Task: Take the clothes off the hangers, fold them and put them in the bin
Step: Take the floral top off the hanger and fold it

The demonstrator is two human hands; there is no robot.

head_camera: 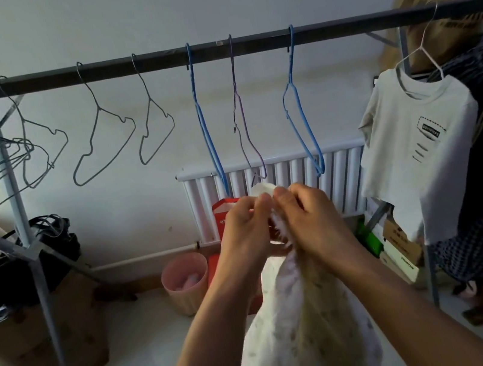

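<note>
Both hands, left hand (pixel 246 229) and right hand (pixel 310 216), pinch the printed white garment's (pixel 304 331) top edge; it hangs straight down between them.

My left hand (pixel 249 229) and right hand (pixel 309 219) are raised together, forearms converging, fingertips pinched shut, knuckles nearly touching.

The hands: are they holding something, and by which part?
Both: the left hand and right hand pinch the top edge of a pale printed garment, which hangs below them.
</note>
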